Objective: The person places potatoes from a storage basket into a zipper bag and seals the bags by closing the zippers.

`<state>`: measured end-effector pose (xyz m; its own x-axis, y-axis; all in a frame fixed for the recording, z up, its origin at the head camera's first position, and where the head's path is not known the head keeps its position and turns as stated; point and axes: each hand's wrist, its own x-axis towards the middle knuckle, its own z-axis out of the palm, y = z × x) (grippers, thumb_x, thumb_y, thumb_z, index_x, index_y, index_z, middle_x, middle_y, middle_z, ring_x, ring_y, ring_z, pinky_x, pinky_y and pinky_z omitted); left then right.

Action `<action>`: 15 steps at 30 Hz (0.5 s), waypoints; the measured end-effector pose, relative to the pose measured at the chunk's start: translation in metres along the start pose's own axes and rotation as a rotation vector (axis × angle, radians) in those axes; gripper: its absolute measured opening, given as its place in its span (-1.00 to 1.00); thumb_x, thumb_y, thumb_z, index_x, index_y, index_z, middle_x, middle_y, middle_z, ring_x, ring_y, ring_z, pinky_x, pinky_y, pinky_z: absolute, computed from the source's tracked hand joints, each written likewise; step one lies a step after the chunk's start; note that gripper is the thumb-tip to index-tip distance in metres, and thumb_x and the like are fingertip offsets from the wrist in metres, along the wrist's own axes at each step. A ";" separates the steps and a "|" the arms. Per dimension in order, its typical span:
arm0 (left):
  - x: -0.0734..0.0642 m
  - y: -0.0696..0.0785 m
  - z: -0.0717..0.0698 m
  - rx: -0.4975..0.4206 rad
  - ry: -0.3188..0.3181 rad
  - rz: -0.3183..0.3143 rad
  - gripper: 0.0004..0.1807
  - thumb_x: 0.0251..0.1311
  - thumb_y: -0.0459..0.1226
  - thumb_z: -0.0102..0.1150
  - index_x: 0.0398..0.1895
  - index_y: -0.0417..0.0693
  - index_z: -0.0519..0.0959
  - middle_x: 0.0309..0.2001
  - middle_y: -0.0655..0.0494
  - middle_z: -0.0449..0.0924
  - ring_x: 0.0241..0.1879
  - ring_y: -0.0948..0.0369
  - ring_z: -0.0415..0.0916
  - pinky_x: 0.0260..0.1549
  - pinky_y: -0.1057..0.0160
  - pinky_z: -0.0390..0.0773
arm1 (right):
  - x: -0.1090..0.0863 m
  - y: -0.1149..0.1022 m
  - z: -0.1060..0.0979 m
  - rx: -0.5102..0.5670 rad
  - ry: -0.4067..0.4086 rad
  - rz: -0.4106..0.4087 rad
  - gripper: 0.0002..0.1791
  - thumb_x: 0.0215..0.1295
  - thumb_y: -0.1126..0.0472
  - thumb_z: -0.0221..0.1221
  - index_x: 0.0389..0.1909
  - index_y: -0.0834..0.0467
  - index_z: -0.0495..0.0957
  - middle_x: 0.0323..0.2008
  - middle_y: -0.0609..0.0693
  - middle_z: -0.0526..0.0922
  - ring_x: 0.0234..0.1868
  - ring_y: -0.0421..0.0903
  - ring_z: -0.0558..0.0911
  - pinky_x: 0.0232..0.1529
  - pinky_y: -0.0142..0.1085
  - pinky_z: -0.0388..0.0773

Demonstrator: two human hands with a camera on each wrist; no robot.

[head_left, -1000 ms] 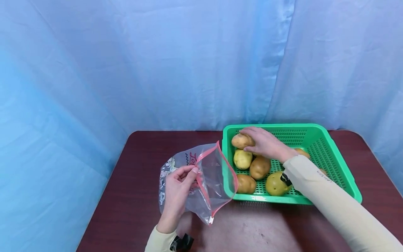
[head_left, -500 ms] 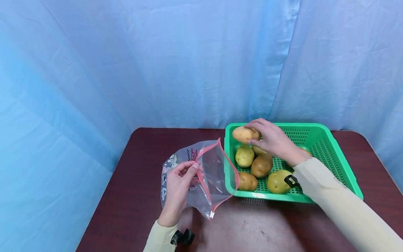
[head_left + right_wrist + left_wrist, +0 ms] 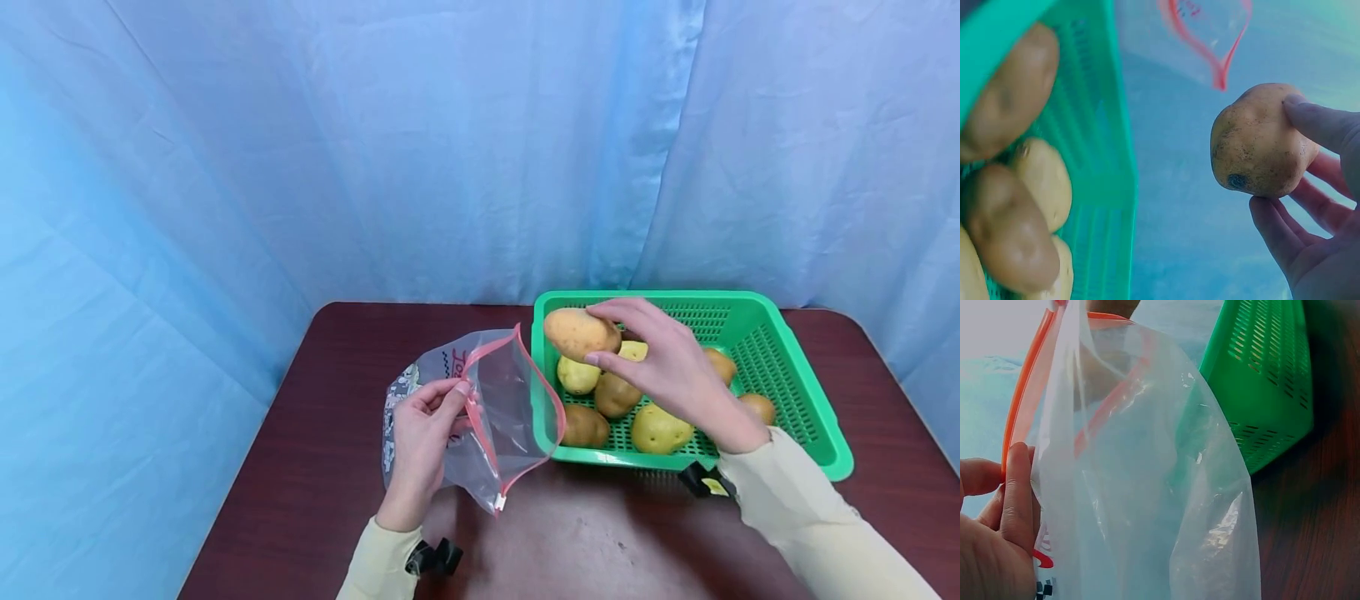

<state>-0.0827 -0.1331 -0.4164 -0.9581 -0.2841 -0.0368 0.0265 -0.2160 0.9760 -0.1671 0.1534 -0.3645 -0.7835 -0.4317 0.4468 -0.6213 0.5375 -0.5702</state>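
Observation:
My left hand (image 3: 423,433) pinches the red-edged mouth of a clear zip bag (image 3: 517,400), which gapes toward the basket. In the left wrist view the thumb and fingers (image 3: 1017,500) grip the bag's zip strip, and its clear film hangs beside them. Above the left end of the green basket (image 3: 813,400), my right hand (image 3: 667,358) holds a tan potato (image 3: 577,333) between thumb and fingers. The right wrist view shows this potato (image 3: 1263,140) raised beside the basket wall, a dark spot on its skin.
Several more potatoes lie in the basket, among them a yellowish one (image 3: 662,429) and a brown one (image 3: 585,427). A white slider (image 3: 500,502) sits at the zip's near corner. The dark wooden table (image 3: 300,483) meets a blue curtain (image 3: 480,150) behind.
My right hand has lifted the tan potato out from among the others and moved it up and toward me. The left hand keeps its grip on the bag, almost unmoved.

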 end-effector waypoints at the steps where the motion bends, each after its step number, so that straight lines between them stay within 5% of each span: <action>1: 0.000 0.000 0.000 -0.008 0.002 -0.001 -0.79 0.36 -0.38 0.30 -0.09 -0.43 0.67 -0.36 -0.05 0.74 -0.43 0.19 0.75 -0.43 0.28 0.73 | -0.002 -0.003 0.001 0.014 0.011 -0.001 -0.42 0.22 0.18 0.49 0.28 0.05 0.60 0.20 -0.04 0.61 0.12 -0.07 0.61 0.02 -0.27 0.59; 6: 0.001 -0.001 0.001 -0.017 0.014 0.004 -0.79 0.35 -0.38 0.31 -0.09 -0.42 0.67 -0.36 -0.05 0.72 -0.43 0.19 0.75 -0.41 0.27 0.73 | -0.014 -0.018 0.009 0.134 0.059 0.007 -0.37 0.14 0.30 0.52 0.28 0.07 0.60 0.18 -0.07 0.61 0.13 -0.18 0.58 0.06 -0.55 0.54; 15: 0.001 -0.001 0.003 -0.054 0.049 0.015 -0.80 0.33 -0.41 0.31 -0.11 -0.44 0.67 -0.39 -0.02 0.70 -0.45 0.22 0.71 -0.43 0.29 0.72 | -0.029 -0.041 0.032 0.295 0.127 0.059 -0.37 0.13 0.37 0.51 0.26 0.05 0.62 0.14 -0.10 0.62 0.07 -0.24 0.61 0.02 -0.48 0.61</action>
<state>-0.0848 -0.1307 -0.4172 -0.9425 -0.3325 -0.0341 0.0572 -0.2608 0.9637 -0.1188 0.1210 -0.3764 -0.8244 -0.3020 0.4786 -0.5604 0.3178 -0.7648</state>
